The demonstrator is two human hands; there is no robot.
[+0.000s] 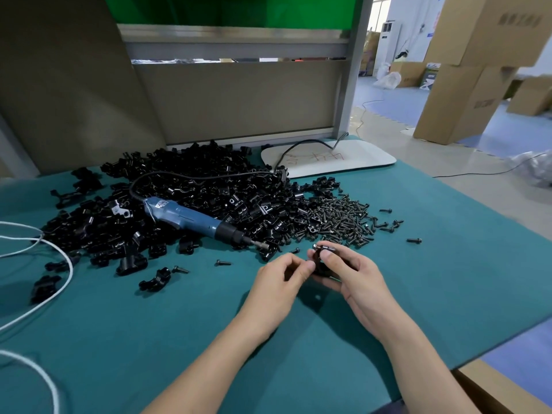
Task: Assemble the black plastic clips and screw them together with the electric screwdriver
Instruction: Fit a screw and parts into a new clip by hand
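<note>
Both hands meet over the green mat near its middle. My right hand point(355, 279) grips a black plastic clip point(321, 264) and pinches a dark screw point(324, 249) at its top. My left hand point(282, 282) pinches the clip's left side with thumb and forefinger. Most of the clip is hidden by my fingers. A blue electric screwdriver point(191, 218) lies on the big heap of black clips point(185, 189), its bit pointing right toward my hands. A pile of dark screws point(337, 219) lies just beyond my hands.
Loose clips point(155, 279) and single screws point(223, 262) lie scattered on the green mat point(149, 339). White cords point(59, 282) curl at the left. A white board point(328, 158) lies at the back. Partition panels stand behind; cardboard boxes point(466, 94) stand at the right.
</note>
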